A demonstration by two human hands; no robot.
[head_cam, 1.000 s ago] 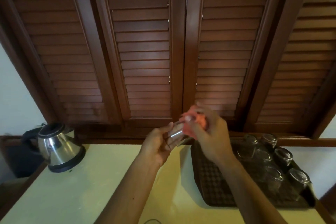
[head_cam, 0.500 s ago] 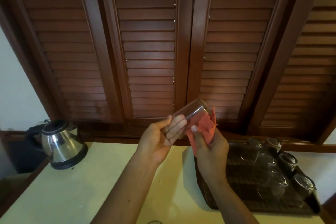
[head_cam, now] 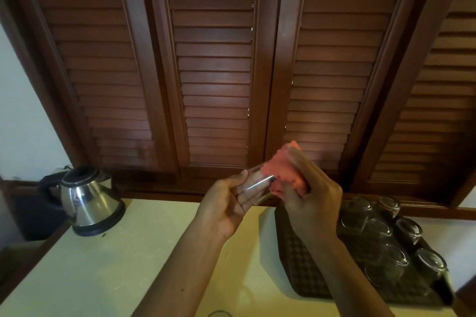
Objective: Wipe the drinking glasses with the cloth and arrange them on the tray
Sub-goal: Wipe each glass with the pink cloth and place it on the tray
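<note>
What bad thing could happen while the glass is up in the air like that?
The glass is held above the counter by the left hand alone at its base, while the right hand pushes the pink cloth into it. A hard push might knock it loose, and it could drop and break. It may also fall onto the glasses on the tray.

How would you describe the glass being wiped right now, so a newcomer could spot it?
Above the cream counter, left of the dark tray, two hands meet. The left hand grips a clear glass, lying sideways with pink cloth at its mouth; the other glasses stand on the tray.
</note>
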